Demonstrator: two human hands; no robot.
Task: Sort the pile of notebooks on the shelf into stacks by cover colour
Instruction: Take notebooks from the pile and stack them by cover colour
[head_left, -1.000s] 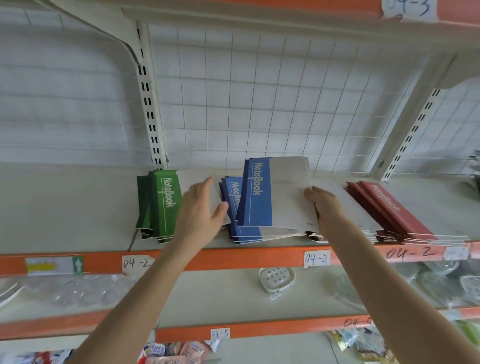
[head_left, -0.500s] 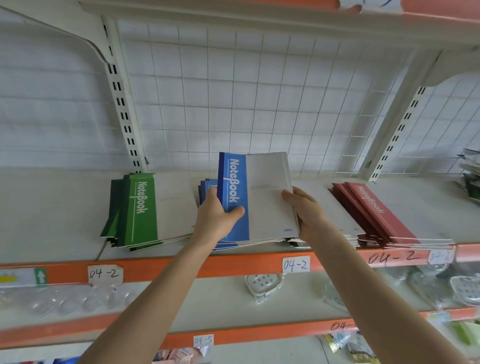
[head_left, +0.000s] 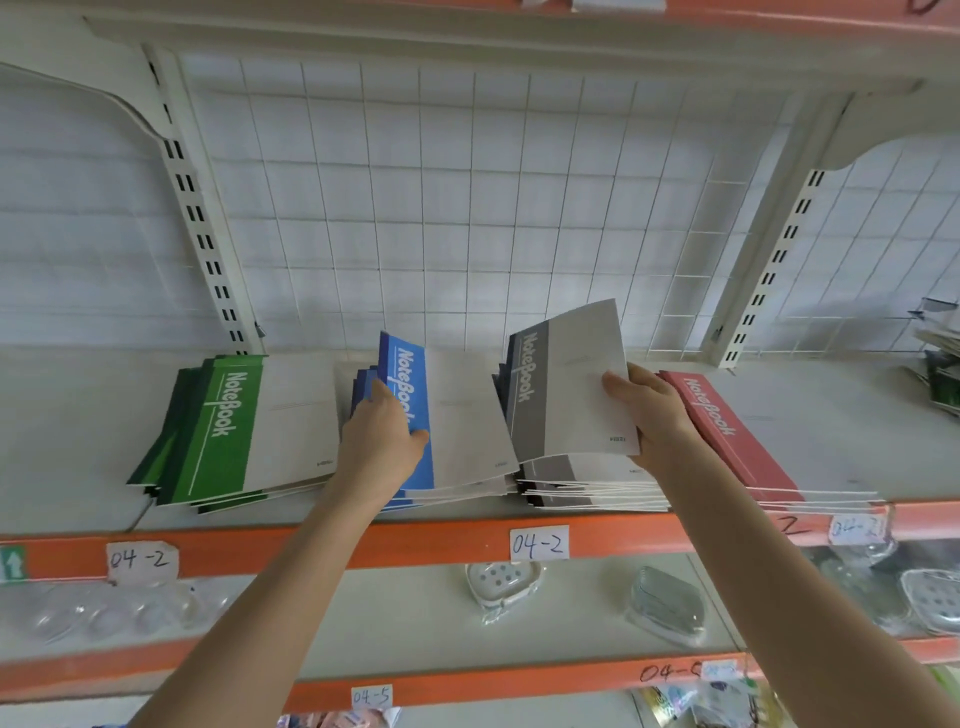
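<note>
steadying the blue stack (head_left: 462, 415), left hand (head_left: 382, 441) clasped over its spine edge, while the right hand (head_left: 657, 415) pinches a tilted grey notebook (head_left: 576, 384), likely bound for the grey stack (head_left: 587, 483).

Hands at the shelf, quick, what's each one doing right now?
Left hand: on the blue-and-white paper notebook, thumb on its cover; grip cannot be told.
Right hand: holds the grey-and-white paper notebook, tilted up.

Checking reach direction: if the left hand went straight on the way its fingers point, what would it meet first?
The left hand rests on the blue stack; past that, probably the wire grid panel, though depth is unclear.
</note>
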